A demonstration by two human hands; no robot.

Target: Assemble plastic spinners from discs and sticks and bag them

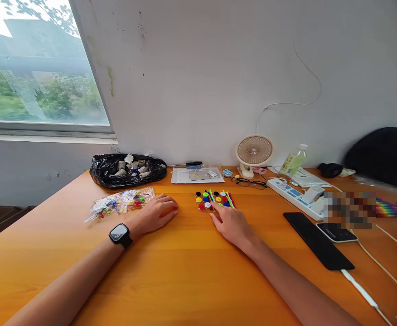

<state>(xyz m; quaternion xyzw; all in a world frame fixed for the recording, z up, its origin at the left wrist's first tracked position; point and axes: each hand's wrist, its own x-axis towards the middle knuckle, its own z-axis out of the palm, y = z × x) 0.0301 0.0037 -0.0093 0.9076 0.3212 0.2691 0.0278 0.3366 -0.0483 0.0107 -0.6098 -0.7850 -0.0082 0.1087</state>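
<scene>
My left hand [157, 212], with a black smartwatch [119, 234] on its wrist, rests on the table, fingers loosely bent and holding nothing. Beside it lie clear plastic bags [123, 202] with small coloured parts. My right hand [232, 223] reaches to a group of small round coloured pieces [205, 199], its index finger at their near edge and its thumb apart. Thin coloured sticks [230, 199] lie at the right side of that group. Part of the group is hidden behind my right fingers.
At the back are a black plastic bag [99, 174] of grey pieces, a screwdriver [193, 164], papers [180, 175], a fan [254, 151] and glasses [251, 183]. A bottle [292, 164], power strip [295, 195], black phone-like slab [317, 240] and cables stand to the right.
</scene>
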